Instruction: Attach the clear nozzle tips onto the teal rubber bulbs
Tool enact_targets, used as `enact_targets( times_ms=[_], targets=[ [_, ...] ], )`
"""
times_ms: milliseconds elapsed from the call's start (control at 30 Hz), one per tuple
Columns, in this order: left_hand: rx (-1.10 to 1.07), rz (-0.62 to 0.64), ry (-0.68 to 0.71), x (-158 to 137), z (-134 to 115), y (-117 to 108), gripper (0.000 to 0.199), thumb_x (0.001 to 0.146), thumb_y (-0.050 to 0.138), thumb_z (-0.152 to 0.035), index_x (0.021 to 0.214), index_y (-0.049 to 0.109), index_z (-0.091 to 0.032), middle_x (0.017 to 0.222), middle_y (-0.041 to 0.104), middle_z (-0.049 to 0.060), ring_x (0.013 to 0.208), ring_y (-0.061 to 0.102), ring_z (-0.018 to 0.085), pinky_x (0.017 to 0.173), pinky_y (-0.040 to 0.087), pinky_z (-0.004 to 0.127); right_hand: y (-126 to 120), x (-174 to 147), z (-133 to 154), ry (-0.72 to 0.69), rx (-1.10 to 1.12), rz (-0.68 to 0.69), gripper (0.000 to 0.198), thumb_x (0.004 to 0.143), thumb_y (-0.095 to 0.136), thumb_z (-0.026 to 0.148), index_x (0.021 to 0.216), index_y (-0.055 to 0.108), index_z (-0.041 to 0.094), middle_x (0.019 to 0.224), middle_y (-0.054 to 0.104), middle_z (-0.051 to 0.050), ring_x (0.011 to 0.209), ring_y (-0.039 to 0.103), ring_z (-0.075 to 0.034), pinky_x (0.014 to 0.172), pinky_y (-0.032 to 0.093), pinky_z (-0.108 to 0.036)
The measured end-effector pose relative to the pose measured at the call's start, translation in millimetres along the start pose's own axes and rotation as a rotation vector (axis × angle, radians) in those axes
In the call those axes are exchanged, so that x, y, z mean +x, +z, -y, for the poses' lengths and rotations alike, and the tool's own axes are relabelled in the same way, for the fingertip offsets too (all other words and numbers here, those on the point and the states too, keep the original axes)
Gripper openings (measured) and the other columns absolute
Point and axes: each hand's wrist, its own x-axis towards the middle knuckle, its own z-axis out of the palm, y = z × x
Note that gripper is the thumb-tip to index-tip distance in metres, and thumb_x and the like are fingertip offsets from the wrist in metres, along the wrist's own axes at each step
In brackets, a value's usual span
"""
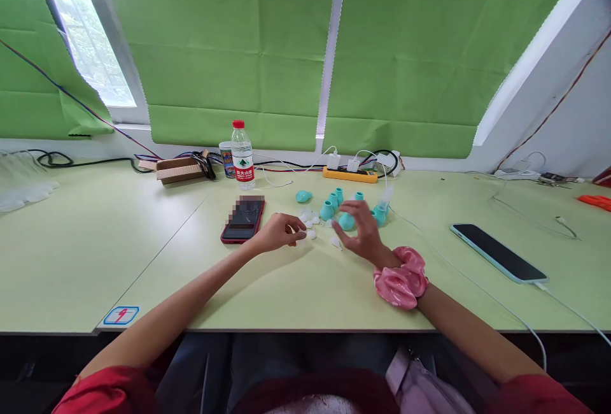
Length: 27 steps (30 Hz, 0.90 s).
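Note:
My left hand (285, 232) is low over the table with its fingers curled together. Its fingertips meet a small white piece (310, 234) at the edge of a loose cluster of similar white pieces (310, 219). My right hand (361, 230) hovers to the right, thumb and fingers apart, with nothing visible between them. Behind and partly under it are several turquoise bottle-shaped parts with open necks, such as this upright one (326, 211). A rounded turquoise part (303, 196) lies on its side farther left. One white scrap (336, 242) rests between my hands, nearer to me.
A dark phone in a red case (242, 220) lies beside my left hand. Behind it stand a water bottle (243, 158) and a cup (227, 159), near an open cardboard box (179, 170). An orange power strip (350, 174) is at the back. Right, another phone (499, 253) has a trailing cable.

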Motion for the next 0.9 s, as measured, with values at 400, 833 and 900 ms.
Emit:
enact_targets(
  times_ms=[400, 833, 900],
  targets=[
    [-0.663, 0.065, -0.21, 2, 5, 15, 0.036, 0.062, 0.064, -0.04, 0.077, 0.053, -0.009, 0.08, 0.064, 0.012, 0.069, 0.062, 0.018, 0.064, 0.049, 0.028, 16, -10, 15, -0.035, 0.179, 0.351, 0.025, 0.077, 0.047, 0.031, 0.097, 0.052, 0.018, 0.084, 0.06, -0.007, 0.08, 0.053, -0.019, 0.068, 0.043, -0.032],
    [0.829, -0.228, 0.05, 2, 17, -5, 0.025, 0.074, 0.047, -0.031, 0.086, 0.063, -0.017, 0.083, 0.056, 0.009, 0.085, 0.045, 0.021, 0.068, 0.039, 0.028, 17, -12, 16, -0.052, 0.138, 0.487, 0.011, 0.068, 0.056, 0.027, 0.071, 0.057, 0.017, 0.069, 0.057, -0.004, 0.072, 0.05, -0.017, 0.066, 0.041, -0.032],
    [0.857, -0.184, 0.028, 2, 21, 0, 0.026, 0.075, 0.047, -0.033, 0.087, 0.063, -0.016, 0.083, 0.055, 0.01, 0.085, 0.044, 0.022, 0.067, 0.039, 0.028, 17, -11, 16, -0.026, 0.143, 0.43, 0.012, 0.069, 0.056, 0.027, 0.075, 0.057, 0.016, 0.071, 0.057, -0.005, 0.072, 0.051, -0.017, 0.067, 0.04, -0.032]
  ],
)
